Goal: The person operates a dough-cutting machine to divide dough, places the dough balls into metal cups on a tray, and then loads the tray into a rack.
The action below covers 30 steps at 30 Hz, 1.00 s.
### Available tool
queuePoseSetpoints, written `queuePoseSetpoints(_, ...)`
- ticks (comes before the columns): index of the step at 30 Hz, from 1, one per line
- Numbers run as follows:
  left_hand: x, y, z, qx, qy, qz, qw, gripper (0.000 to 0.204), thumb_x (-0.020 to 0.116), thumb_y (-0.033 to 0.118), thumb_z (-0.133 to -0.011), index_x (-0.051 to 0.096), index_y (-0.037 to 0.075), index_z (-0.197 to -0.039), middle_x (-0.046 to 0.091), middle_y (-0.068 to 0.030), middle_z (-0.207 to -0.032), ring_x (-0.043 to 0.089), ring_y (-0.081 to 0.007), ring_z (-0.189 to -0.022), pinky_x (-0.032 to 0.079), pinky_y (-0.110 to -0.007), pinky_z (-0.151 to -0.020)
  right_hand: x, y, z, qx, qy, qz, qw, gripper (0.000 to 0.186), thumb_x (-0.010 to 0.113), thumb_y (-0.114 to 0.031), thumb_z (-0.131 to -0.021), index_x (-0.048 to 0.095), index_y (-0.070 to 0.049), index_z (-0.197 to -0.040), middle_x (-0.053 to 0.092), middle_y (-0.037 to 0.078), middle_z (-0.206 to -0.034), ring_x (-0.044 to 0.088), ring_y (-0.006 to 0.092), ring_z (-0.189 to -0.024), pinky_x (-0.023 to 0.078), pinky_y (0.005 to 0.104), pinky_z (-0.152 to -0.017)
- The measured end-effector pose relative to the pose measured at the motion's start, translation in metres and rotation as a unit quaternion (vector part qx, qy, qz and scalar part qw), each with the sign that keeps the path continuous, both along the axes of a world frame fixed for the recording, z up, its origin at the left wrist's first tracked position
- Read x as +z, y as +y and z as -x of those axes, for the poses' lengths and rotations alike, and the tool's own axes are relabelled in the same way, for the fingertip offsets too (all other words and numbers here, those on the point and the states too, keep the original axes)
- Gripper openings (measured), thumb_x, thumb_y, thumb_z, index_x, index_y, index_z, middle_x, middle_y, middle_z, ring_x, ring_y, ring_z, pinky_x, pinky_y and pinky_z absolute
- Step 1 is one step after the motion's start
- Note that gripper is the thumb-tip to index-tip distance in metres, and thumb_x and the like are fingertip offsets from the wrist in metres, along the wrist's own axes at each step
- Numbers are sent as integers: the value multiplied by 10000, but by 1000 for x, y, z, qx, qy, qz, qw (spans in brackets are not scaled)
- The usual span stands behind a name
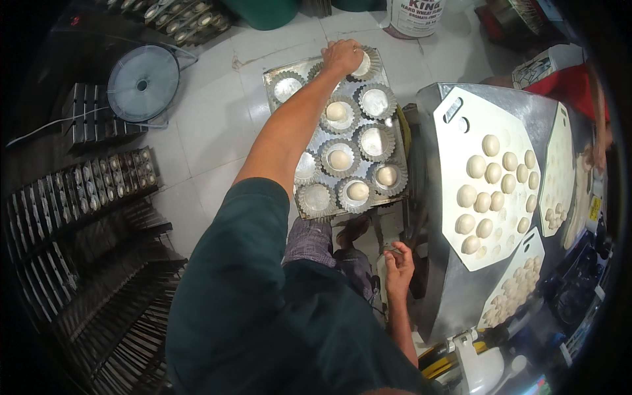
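My left hand (342, 56) reaches over the far end of a metal tray (271, 78) of fluted tins. Its fingers curl downward beside a far tin (374, 66); whatever lies under them is hidden. Several tins hold a pale dough ball, among them one ball (337, 112) near the middle and another (357, 191) at the near edge. Others, such as the tin (375, 102) at the right, have no ball. Lower down, by my leg and the table, my right hand (399, 268) has loosely bent fingers, spread apart with nothing visible in them.
At right, a metal table (434, 289) carries white boards (461, 250) with rows of dough balls. A person's arm (599, 138) shows beyond it. Racks of filled trays (85, 187) and a round grey fan (143, 83) stand left. A flour sack (411, 16) and green bin (266, 13) are far.
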<state>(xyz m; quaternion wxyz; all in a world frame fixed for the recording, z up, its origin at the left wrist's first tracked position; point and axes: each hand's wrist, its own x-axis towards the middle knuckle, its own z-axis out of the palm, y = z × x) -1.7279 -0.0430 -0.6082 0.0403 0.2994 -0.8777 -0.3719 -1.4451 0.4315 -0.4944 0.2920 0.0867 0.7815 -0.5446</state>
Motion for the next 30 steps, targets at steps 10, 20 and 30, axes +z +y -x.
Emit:
queuePoseSetpoints(10, 18, -43, -128, -218, -58, 139, 964, 1062, 911, 305, -662, 356, 178, -1557, 444, -113, -1558, 351, -354, -1459, 259, -580, -1188, -8, -189, 173, 248, 374, -72, 891, 436, 747, -102, -853, 593, -4, -1249, 634, 176, -1181, 604, 319, -1100, 471, 415, -962)
queuePoseSetpoints(20, -8, -48, -136, -177, 50, 117, 976, 1104, 914, 270, -664, 307, 181, -1582, 575, -89, -1460, 413, -378, -1431, 268, -565, -1158, -104, -383, 304, 417, 594, -218, 653, 764, 818, -276, -779, 490, -92, -1444, 437, 186, -1514, 370, 382, -1408, 255, 576, -1173)
queuePoseSetpoints(30, -10, -49, -136, -165, 12, 101, 981, 1159, 930, 254, -650, 269, 188, -1600, 564, -35, -1484, 398, -346, -1449, 207, -600, -1219, -119, -398, 292, 486, 557, -245, 627, 874, 834, -375, -759, 441, -127, -1500, 370, 166, -1579, 322, 387, -1457, 209, 604, -1196)
